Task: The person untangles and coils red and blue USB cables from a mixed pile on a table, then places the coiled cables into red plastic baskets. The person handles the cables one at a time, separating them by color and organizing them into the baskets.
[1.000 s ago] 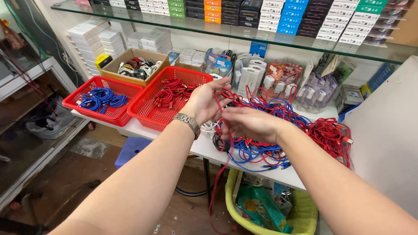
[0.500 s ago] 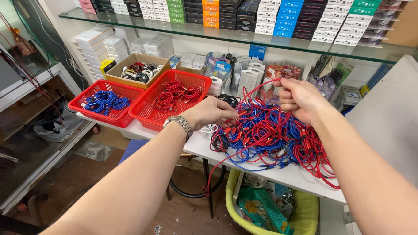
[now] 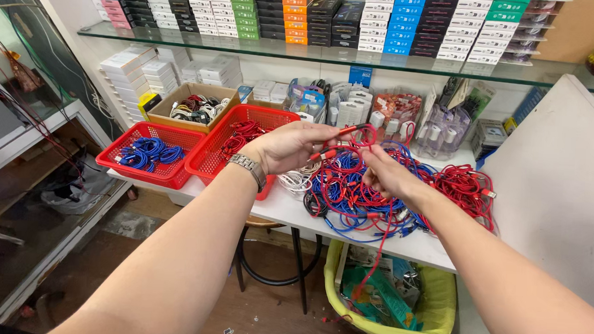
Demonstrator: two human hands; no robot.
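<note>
- Far left on the worktop (image 3: 288, 213), a red basket (image 3: 152, 155) holds coiled blue cables; beside it a second red basket (image 3: 235, 141) holds red ones.
- The left hand (image 3: 290, 146), a metal watch at its wrist, has its grip closed on a red cable (image 3: 352, 133), which loops up between both hands.
- The right hand (image 3: 385, 174) is clenched on the same cable lower down, just above the tangled pile of red and blue cables (image 3: 369, 197).
- The strand runs back into that pile; if it snags, I'd expect neighbours to drag along.
- One red strand hangs over the worktop edge toward the yellow-green bin (image 3: 430, 326); a tug could drop more in.
</note>
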